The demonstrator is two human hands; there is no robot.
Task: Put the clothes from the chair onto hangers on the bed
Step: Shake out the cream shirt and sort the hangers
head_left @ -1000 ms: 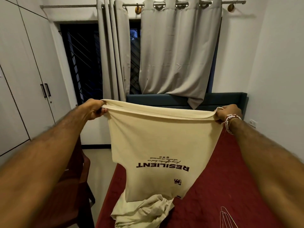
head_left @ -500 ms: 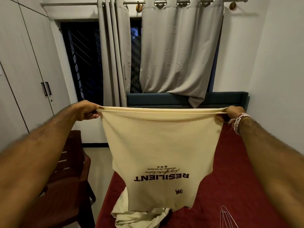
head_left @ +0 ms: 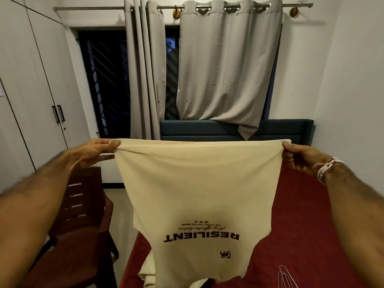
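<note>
Cream cotton, the T-shirt (head_left: 197, 194) now hangs in the middle of the frame with its top edge drawn taut and nearly straight. A second ago that edge sagged between the hands and the shirt's lower end lay against the second pale garment (head_left: 147, 273) heaped at the bottom of the frame. The hands have since moved wider apart and the cloth has opened flat, so it can be read and checked. The left hand (head_left: 97, 150), at centre left, pinches one corner of the hem between thumb and curled fingers. The right hand (head_left: 299, 159), at centre right and wearing a beaded bracelet (head_left: 326, 169), pinches the other corner the same way. The print is upside down to the camera, so the shirt is held by its hem with the neck end lowest, over the red bed (head_left: 301, 225). By my reading the shirt is shaken out but not yet on a hanger. The thin wire hangers (head_left: 285, 277) lie untouched on the bed at the lower right, and the dark wooden chair (head_left: 83, 215) stands at the lower left. The shirt would probably need turning, or a hanger fed up through the hem. The dark block capitals read "RESILIENT"; the line of script beside them and the tiny row of marks are too small to read, and a small dark animal-like emblem sits nearby.
</note>
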